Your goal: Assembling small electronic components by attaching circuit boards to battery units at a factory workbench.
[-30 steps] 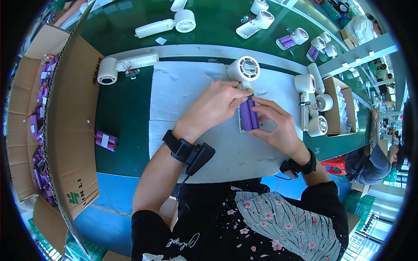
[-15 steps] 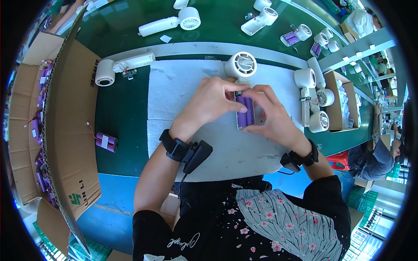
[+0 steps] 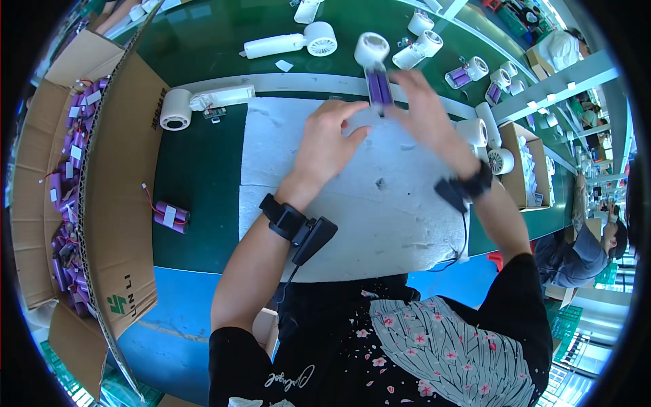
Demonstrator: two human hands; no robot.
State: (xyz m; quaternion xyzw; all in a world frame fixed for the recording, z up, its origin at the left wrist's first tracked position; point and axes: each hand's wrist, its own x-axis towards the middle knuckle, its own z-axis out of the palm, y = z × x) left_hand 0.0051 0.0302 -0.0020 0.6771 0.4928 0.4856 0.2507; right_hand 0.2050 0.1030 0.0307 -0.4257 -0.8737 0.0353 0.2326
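Note:
A white handheld fan with purple battery cells in its uncovered handle is at the far edge of the white foam sheet. My right hand is right beside the handle, its fingers smeared by motion, so I cannot make out whether it grips the fan. To the left of the handle's lower end, my left hand is over the sheet, thumb and forefinger apart and nothing between them.
A tall cardboard box of purple battery packs borders the left side. One wired battery pack and an opened fan lie near it. More fans sit on the green surface beyond a pale rail. Another carton stands right.
The fan has gone from the middle of the foam sheet to its far edge. My right hand has moved up with it; my left hand has come away from the handle.

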